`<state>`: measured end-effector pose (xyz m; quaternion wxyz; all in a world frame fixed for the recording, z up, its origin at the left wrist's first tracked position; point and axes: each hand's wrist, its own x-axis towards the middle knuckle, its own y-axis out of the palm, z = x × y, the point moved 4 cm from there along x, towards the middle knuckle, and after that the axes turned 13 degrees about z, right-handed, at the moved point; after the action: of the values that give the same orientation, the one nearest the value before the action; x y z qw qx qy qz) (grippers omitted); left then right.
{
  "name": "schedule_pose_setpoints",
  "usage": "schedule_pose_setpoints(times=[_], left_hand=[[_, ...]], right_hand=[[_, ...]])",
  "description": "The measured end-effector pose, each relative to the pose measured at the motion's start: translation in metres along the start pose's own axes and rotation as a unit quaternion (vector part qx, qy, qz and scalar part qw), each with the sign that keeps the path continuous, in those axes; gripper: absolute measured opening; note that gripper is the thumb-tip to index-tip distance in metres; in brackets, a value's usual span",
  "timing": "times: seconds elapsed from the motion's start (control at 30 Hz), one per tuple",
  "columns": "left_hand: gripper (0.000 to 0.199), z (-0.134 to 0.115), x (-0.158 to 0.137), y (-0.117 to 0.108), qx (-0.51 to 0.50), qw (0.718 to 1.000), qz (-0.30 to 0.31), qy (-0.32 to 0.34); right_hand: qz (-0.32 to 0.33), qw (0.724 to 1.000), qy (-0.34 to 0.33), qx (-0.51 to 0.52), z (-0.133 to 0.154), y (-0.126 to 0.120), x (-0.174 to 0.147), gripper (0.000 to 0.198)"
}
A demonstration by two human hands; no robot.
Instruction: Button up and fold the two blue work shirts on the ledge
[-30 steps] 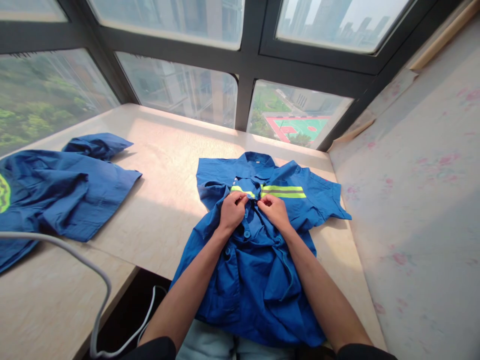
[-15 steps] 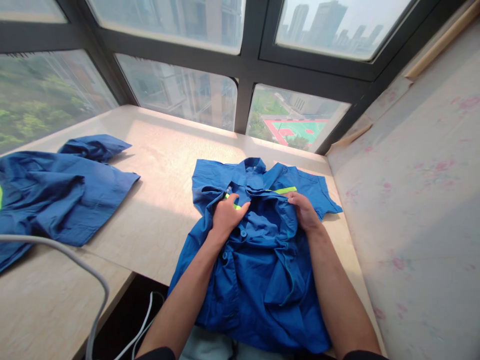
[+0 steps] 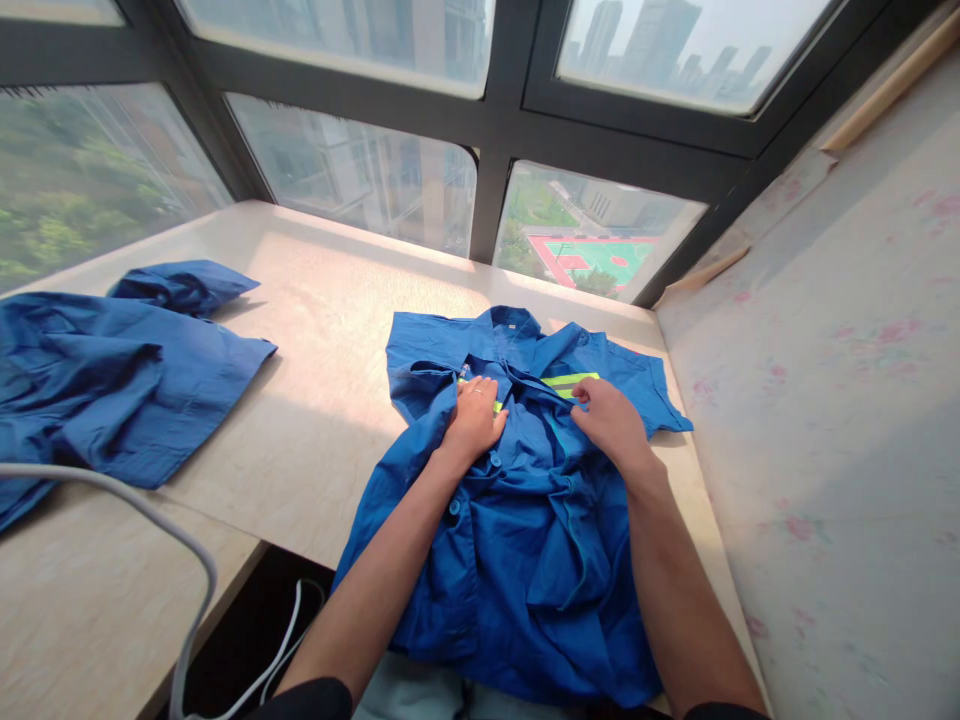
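A blue short-sleeved work shirt (image 3: 517, 600) lies rumpled in front of me, collar toward the window, its lower part hanging over the near edge. Its front is partly unbuttoned, and a yellow-green reflective strip (image 3: 559, 385) crosses the chest. Fingers stretched out, my left hand (image 3: 475, 420) rests flat on the chest near the opening, wearing a ring. My right hand (image 3: 611, 425) is curled at the other front edge, just below the strip, with thumb and forefinger closed at the cloth. What lies under its other fingers is hidden.
Another blue garment (image 3: 180, 385) is spread on the pale tabletop (image 3: 315, 420) at left. A thick grey cable (image 3: 150, 508) arches across the lower left, above a dark gap with white cords (image 3: 289, 630). Windows stand behind, and a flowered wall (image 3: 840, 420) borders the right.
My left hand has gone from gripping the front edge to lying flat on the chest. The raised front has sunk down, and more of the reflective strip shows beside my right hand.
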<state>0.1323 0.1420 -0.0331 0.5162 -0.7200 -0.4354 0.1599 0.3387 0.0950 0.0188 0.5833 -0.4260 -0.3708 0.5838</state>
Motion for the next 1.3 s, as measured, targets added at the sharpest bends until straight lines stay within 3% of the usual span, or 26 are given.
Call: schedule_pose_setpoints(times=[0.07, 0.13, 0.2, 0.4, 0.57, 0.73, 0.83, 0.97, 1.13, 1.3], left_hand=[[0.024, 0.002, 0.002, 0.006, -0.002, 0.999, 0.032, 0.004], [0.023, 0.003, 0.002, 0.007, -0.009, 0.999, 0.041, 0.007], [0.024, 0.005, 0.0, 0.005, -0.02, 0.999, 0.028, -0.008], [0.023, 0.008, -0.004, -0.003, -0.111, 0.993, -0.043, -0.026], [0.028, 0.004, -0.009, -0.011, -0.186, 0.981, -0.057, -0.007], [0.023, -0.003, -0.014, -0.019, -0.244, 0.968, -0.057, 0.018], [0.015, -0.003, -0.017, -0.019, -0.265, 0.961, -0.072, -0.002], [0.033, 0.002, -0.019, -0.017, -0.248, 0.961, -0.111, -0.045], [0.018, 0.0, -0.019, -0.019, -0.195, 0.972, -0.134, 0.02], [0.02, -0.005, -0.02, -0.025, -0.176, 0.972, -0.148, 0.046]], right_hand=[[-0.04, 0.994, -0.103, -0.005, 0.024, 0.0, 0.0, 0.036], [-0.032, 0.98, -0.195, 0.0, 0.046, 0.007, 0.002, 0.044], [-0.013, 0.974, -0.225, -0.007, 0.059, 0.018, 0.005, 0.043], [-0.012, 0.989, -0.145, -0.027, 0.056, 0.041, 0.012, 0.029], [-0.033, 0.98, -0.196, -0.017, 0.062, 0.041, 0.009, 0.024], [-0.05, 0.979, -0.197, 0.015, 0.066, 0.039, 0.008, 0.019], [-0.039, 0.975, -0.196, 0.1, 0.065, 0.037, 0.008, 0.019], [-0.033, 0.949, -0.18, 0.258, 0.059, 0.032, 0.01, 0.017], [-0.005, 0.929, -0.158, 0.335, 0.055, 0.034, 0.012, 0.022], [0.003, 0.915, -0.14, 0.378, 0.051, 0.039, 0.015, 0.024]])
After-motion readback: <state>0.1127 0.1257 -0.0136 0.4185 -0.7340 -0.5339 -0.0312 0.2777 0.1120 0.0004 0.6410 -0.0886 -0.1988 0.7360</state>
